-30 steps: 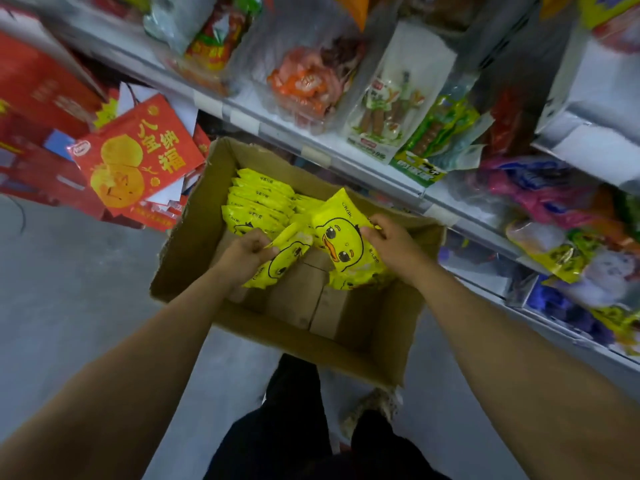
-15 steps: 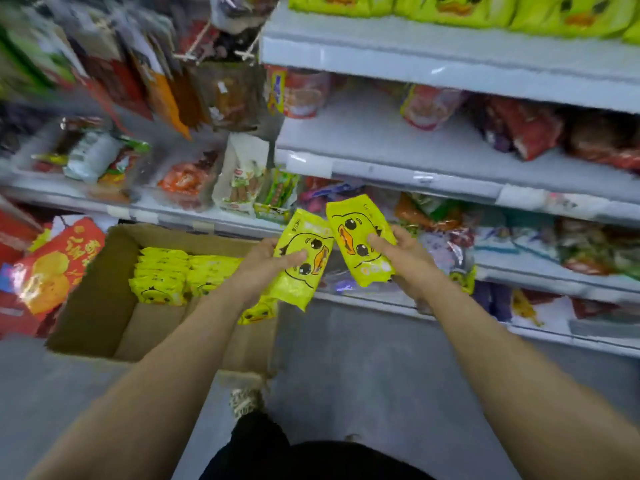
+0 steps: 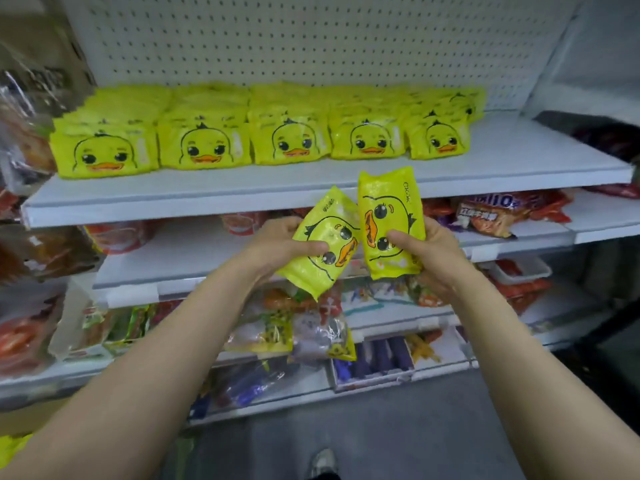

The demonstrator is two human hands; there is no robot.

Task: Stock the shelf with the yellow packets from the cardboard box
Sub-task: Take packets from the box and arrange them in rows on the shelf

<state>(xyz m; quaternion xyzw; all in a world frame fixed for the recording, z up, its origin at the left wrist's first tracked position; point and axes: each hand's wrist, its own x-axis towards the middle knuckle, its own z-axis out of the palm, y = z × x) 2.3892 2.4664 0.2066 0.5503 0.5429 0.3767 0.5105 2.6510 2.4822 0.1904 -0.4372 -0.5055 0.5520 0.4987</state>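
Head view: the person stands at a shop shelf, with both arms reaching up in front.
Rows on the shelf (image 3: 311,188): five rows of yellow packets (image 3: 204,143) stand from 10 o'clock to 1 o'clock, duck faces to the front, most likely so shoppers can see them.
Free spot: the shelf is bare at 2 o'clock, to the right of the last row. I think the new packets can go there.
Left hand (image 3: 277,244): its fingers and thumb are curled round the left packet (image 3: 322,244). It holds the packet by the side, tilted, with the duck lying sideways.
Right hand (image 3: 426,251): its thumb presses the front of the right packet (image 3: 389,223) and its fingers wrap behind. This packet stands nearly straight up, duck sideways too.
The two packets: they touch in the middle, just below the shelf edge. One in each hand lets the person carry two at once.
Writing: the right packet has small letters at the top that look like "CK", but I cannot read them for sure. The left packet has tiny signs, too blurred to read.
Lower shelves: a red and blue bag (image 3: 498,209) at 3 o'clock has big white letters, blurred.
Cardboard box: it is not in view.
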